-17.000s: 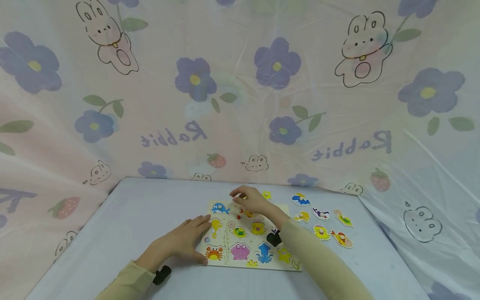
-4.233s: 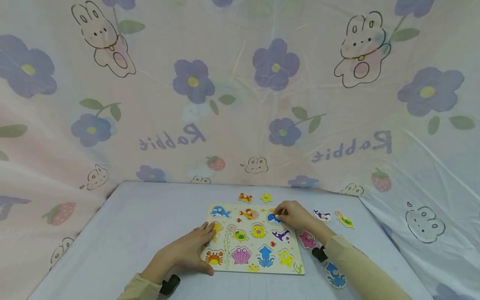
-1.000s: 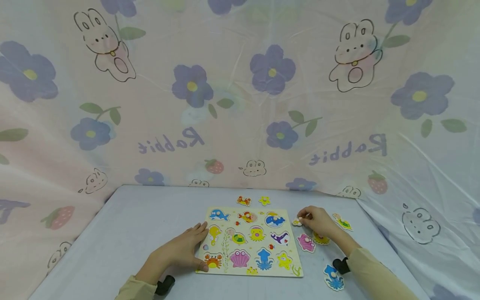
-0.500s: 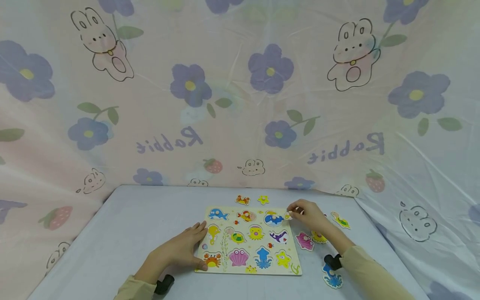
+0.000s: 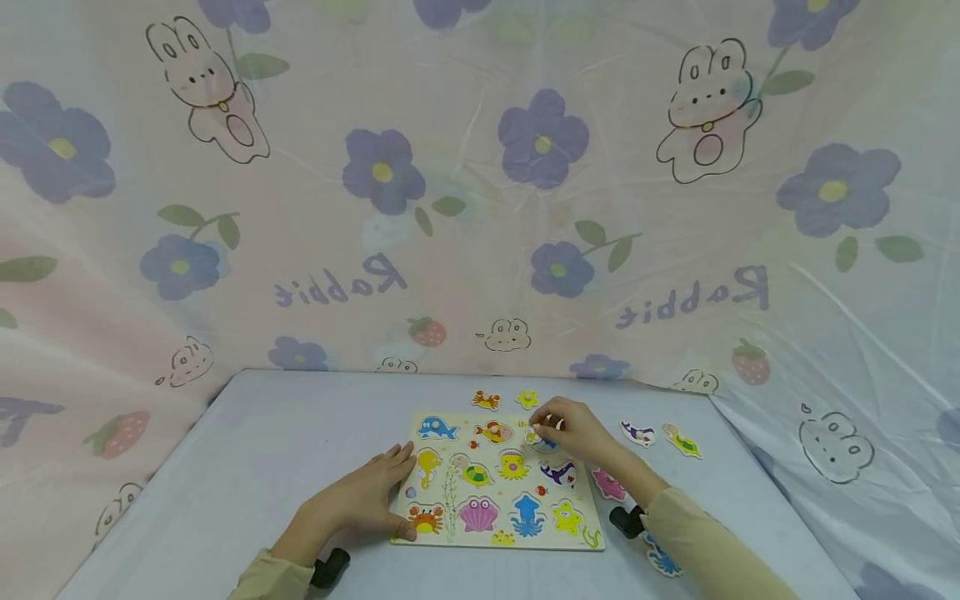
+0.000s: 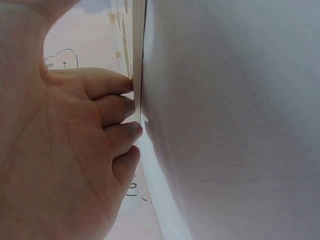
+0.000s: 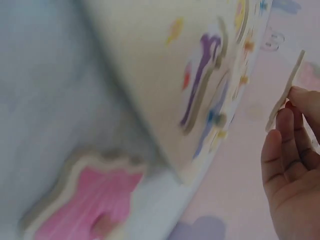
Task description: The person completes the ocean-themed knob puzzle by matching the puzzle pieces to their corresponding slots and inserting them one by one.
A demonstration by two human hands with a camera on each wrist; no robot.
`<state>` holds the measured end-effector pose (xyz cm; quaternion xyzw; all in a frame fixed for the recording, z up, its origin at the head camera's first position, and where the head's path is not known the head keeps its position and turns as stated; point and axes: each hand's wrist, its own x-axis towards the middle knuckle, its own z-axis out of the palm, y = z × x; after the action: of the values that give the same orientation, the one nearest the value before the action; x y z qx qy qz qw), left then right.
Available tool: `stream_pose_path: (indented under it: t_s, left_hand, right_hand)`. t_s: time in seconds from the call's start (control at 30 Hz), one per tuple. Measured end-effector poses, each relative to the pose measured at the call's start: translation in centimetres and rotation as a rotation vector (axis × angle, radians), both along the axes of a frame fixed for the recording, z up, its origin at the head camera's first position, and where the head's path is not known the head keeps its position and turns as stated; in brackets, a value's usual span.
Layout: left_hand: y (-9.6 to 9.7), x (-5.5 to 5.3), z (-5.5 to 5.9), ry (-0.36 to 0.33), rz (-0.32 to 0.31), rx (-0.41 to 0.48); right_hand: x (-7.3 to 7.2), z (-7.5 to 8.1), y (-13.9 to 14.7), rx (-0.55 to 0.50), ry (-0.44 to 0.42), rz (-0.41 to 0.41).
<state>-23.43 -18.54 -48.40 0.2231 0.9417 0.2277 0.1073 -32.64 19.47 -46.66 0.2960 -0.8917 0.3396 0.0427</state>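
A pale wooden puzzle board (image 5: 551,542) with sea-animal shapes lies on the table. The left hand (image 5: 360,500) rests along its left side, thumb on the near corner; in the left wrist view the fingertips touch the board edge (image 6: 138,55). Above the board's upper right, the right hand (image 5: 577,429) pinches a small yellow puzzle piece (image 5: 531,435). Its picture is mostly covered, and the right wrist view shows the piece (image 7: 295,70) edge-on. Knobbed blue whale (image 5: 435,428) and red-yellow fish (image 5: 493,432) pieces sit in the board. Another blue whale piece (image 5: 547,444) is partly hidden under the right hand.
Behind the board lie crab (image 5: 486,400) and star (image 5: 528,399) pieces. To the right are a purple whale (image 5: 637,433), a turtle (image 5: 682,440), a pink shell (image 5: 607,484) and a blue squid (image 5: 663,557). The right forearm partly covers the last two. A patterned curtain (image 5: 465,208) hangs behind.
The right hand has lifted the yellow puzzle piece from the table right of the board and carried it left over the board. Earlier it was at the blue whale piece. The left hand has stayed.
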Motion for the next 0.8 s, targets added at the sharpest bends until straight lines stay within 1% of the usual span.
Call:
stream_pose_path:
  t_s: [0.13,0.27,0.5,0.7,0.8]
  left_hand:
    - [0.0,0.0,0.1,-0.006,0.001,-0.004]
    - [0.0,0.1,0.2,-0.014,-0.002,0.006]
    - [-0.1,-0.1,0.0,-0.010,-0.004,-0.001]
    - [-0.2,0.0,0.2,-0.011,-0.008,0.012]
    - [-0.3,0.1,0.2,-0.013,-0.007,0.017]
  right_hand:
    - [0.1,0.3,-1.7,0.000,-0.012,0.048]
    - [0.0,0.2,-3.3,0.007,-0.008,0.089]
    - [0.0,0.2,-6.5,0.031,-0.029,0.207]
    - [0.0,-0.2,-9.3,0.087,-0.024,0.278]
    - [-0.1,-0.3,-10.5,0.111,-0.022,0.301]
